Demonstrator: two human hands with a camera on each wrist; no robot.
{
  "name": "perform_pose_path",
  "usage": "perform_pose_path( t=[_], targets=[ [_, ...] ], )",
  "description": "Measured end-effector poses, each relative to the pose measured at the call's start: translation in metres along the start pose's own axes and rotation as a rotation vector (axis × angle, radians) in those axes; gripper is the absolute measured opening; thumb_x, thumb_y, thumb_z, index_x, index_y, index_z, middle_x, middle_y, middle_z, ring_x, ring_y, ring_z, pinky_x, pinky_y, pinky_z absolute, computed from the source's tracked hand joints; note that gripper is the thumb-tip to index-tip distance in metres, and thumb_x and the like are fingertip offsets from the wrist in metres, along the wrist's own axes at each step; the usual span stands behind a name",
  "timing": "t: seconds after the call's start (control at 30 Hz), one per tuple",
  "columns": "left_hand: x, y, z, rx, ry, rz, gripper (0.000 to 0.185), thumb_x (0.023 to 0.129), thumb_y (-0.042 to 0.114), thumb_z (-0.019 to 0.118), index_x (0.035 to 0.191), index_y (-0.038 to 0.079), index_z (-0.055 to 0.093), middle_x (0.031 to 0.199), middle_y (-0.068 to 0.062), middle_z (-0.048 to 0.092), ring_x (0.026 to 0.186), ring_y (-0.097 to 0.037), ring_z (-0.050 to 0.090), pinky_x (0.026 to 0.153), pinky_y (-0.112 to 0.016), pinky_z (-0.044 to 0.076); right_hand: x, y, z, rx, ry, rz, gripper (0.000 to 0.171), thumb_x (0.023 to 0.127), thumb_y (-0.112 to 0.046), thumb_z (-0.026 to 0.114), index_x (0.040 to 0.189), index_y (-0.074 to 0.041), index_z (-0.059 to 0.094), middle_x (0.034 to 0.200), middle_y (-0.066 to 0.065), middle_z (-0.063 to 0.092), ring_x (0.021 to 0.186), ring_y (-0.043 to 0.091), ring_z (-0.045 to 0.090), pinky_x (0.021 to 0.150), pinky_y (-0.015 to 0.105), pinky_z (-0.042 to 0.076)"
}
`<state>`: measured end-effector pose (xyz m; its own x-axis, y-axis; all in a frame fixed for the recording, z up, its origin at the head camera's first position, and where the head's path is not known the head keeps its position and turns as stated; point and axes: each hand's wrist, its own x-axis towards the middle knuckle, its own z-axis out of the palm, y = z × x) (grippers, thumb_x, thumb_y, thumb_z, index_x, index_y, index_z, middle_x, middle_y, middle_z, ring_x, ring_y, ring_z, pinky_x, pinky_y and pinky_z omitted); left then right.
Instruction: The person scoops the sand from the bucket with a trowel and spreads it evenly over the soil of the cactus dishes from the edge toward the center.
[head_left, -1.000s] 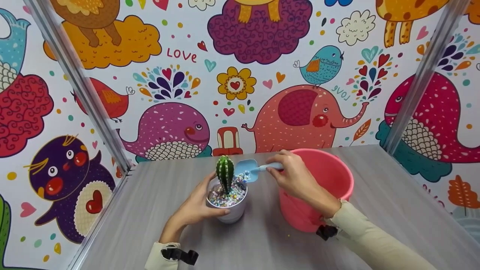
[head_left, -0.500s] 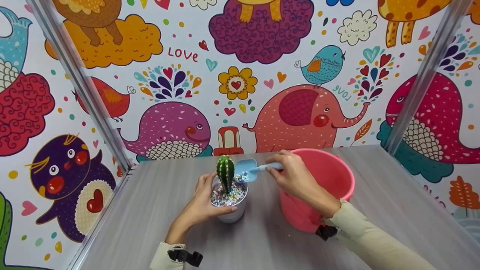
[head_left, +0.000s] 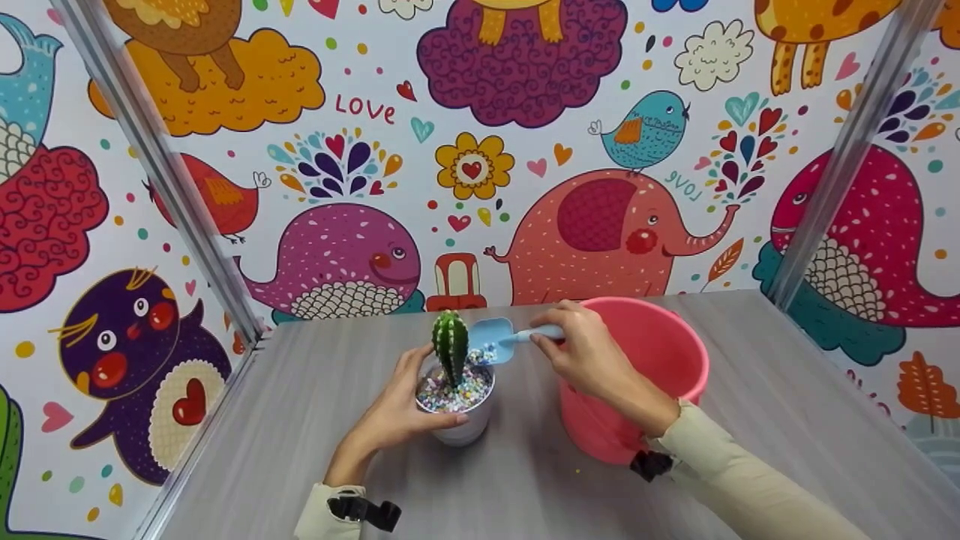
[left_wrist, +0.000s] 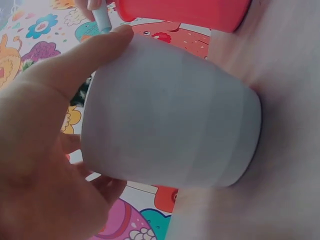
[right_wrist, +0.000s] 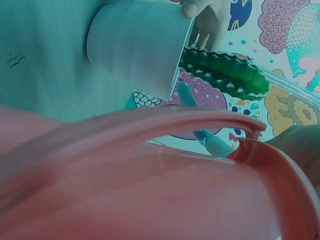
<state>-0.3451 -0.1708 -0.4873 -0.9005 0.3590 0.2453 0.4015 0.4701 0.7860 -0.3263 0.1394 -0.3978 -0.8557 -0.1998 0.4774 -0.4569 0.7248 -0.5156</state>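
Nearest me, the left hand (head_left: 397, 412) wraps its curled fingers and thumb round the white pot (head_left: 457, 420), which stands on the grey table (head_left: 300, 420) with coloured pebbles (head_left: 457, 390) and a cactus (head_left: 450, 346). Just beyond, the right hand (head_left: 592, 358) pinches the blue scoop (head_left: 499, 341) over the pot's rim, beside the pink bucket (head_left: 660, 352).

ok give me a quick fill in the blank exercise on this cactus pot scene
1. The left hand holds the white ____, which stands on the table.
2. The right hand grips a small blue ____ above the coloured pebbles.
3. A green ____ stands upright in the pebbles.
4. The bucket beside the right hand is ____ in colour.

Missing words: pot; scoop; cactus; pink
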Motion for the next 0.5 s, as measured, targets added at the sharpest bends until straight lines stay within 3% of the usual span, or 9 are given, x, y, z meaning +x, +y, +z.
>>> perform_pose_path(
  t=[0.5],
  targets=[
    [-0.0008, -0.0051, -0.0071, -0.101, -0.057, -0.019, 0.122, 0.071, 0.04, 0.1, 0.17, 0.018, 0.031, 0.174, -0.018, 0.033, 0.161, -0.048, 0.031, 0.129, -0.073, 0.025, 0.0013, -0.0083, 0.0056, -0.043, 0.012, -0.009, 0.022, 0.091, -0.011, 0.088, 0.112, -0.006, 0.084, 0.106, 0.008, 0.074, 0.089, 0.018, 0.068, 0.078, 0.033, 0.067]
  ],
)
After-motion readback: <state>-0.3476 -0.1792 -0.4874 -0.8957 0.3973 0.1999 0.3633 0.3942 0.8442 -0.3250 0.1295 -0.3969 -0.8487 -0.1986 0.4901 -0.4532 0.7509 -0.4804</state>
